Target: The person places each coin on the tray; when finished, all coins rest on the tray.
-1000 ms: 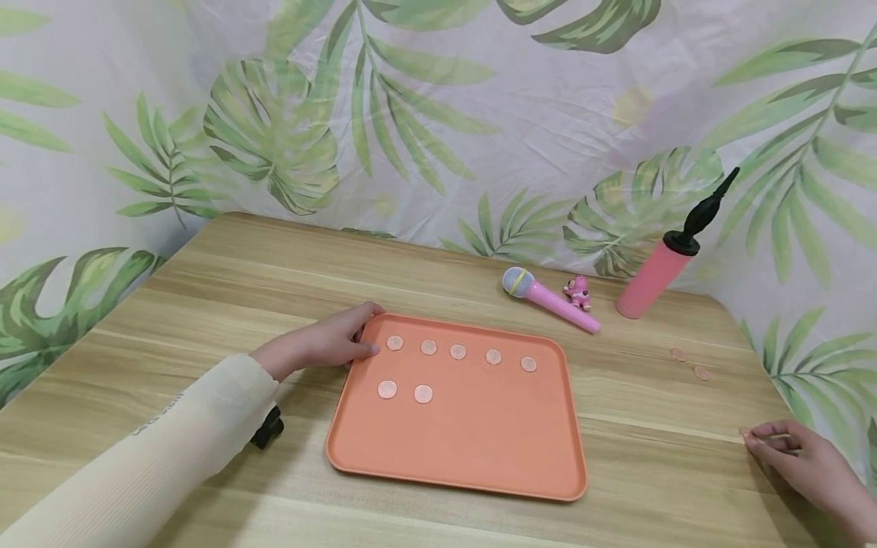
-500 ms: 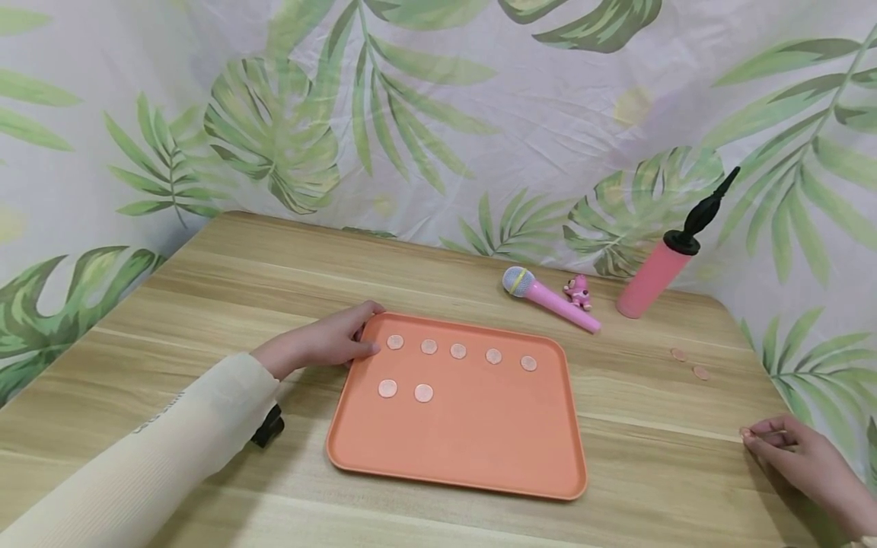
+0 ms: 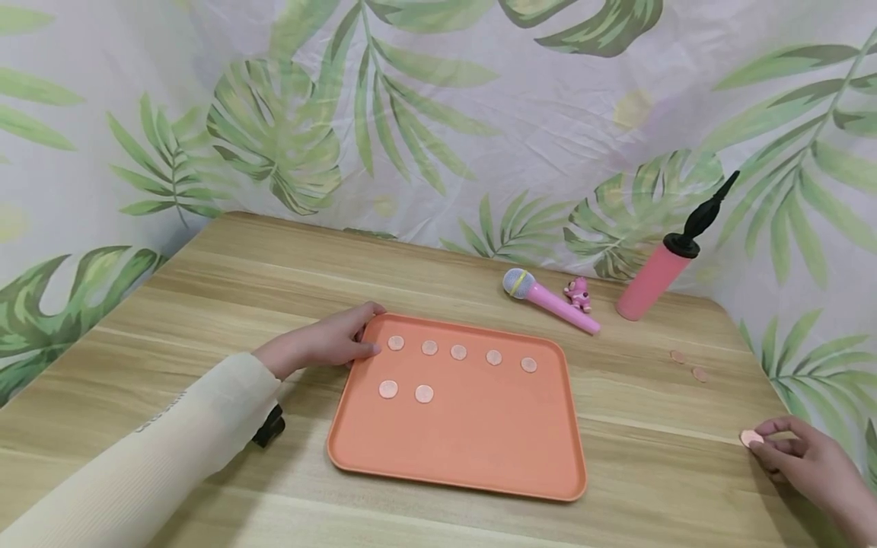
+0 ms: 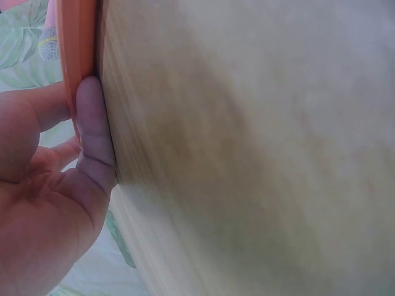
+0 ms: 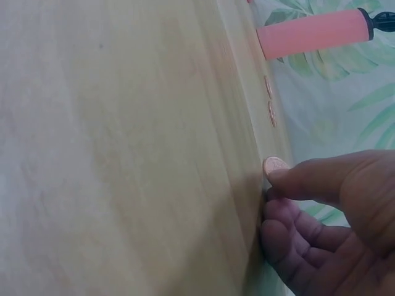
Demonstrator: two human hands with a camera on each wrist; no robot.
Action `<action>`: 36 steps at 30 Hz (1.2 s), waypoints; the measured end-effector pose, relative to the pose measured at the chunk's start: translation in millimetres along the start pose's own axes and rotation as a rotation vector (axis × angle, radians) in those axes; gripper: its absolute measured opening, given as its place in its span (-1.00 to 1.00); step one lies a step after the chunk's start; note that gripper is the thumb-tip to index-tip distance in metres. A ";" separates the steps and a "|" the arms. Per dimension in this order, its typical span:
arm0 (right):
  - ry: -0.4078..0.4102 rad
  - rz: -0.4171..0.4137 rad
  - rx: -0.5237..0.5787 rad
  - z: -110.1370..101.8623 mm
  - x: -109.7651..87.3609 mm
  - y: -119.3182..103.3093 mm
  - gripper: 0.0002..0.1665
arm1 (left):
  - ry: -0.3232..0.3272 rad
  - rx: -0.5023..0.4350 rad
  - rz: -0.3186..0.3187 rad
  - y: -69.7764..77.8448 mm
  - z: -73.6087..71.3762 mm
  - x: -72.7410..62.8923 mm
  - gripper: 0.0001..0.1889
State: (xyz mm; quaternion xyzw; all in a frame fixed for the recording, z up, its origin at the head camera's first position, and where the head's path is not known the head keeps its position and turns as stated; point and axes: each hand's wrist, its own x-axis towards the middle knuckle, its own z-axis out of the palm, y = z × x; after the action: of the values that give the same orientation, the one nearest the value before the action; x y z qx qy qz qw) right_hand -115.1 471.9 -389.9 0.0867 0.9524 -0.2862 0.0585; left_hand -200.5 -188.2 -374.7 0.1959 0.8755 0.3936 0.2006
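Note:
An orange tray [image 3: 479,434] lies on the wooden table, with several copper-coloured coins on it: a row along its far side and two coins in a second row. My left hand [image 3: 336,335] grips the tray's far left corner, thumb over the rim; in the left wrist view the fingers [image 4: 95,123] lie against the tray's edge [image 4: 77,49]. At the table's right side, my right hand [image 3: 808,457] pinches a coin [image 3: 751,438] between thumb and finger. The right wrist view shows the coin [image 5: 274,166] tilted up at the thumb tip.
Two loose coins [image 3: 699,374] lie on the table beyond my right hand. Towards the back stand a pink hand pump [image 3: 654,281] with a black nozzle and a small pink figure [image 3: 578,294]. Beside them lies a pink toy microphone [image 3: 551,302]. A leaf-print cloth hangs behind.
The coin in my right hand has come up off the table edge and tilted, so its face shows. My left hand and the tray have stayed in place.

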 end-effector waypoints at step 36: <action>-0.305 -0.303 0.479 98.6 15.7 -205.0 -0.60 | 0.011 -0.002 -0.006 1.4 2.3 -1.1 -0.41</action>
State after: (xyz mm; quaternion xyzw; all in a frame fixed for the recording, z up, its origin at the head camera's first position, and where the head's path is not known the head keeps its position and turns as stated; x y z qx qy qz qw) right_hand -165.1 250.9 -364.5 -0.0887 0.8404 -0.5173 0.1351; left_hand -198.2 -186.5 -374.8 0.1908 0.8768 0.3950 0.1971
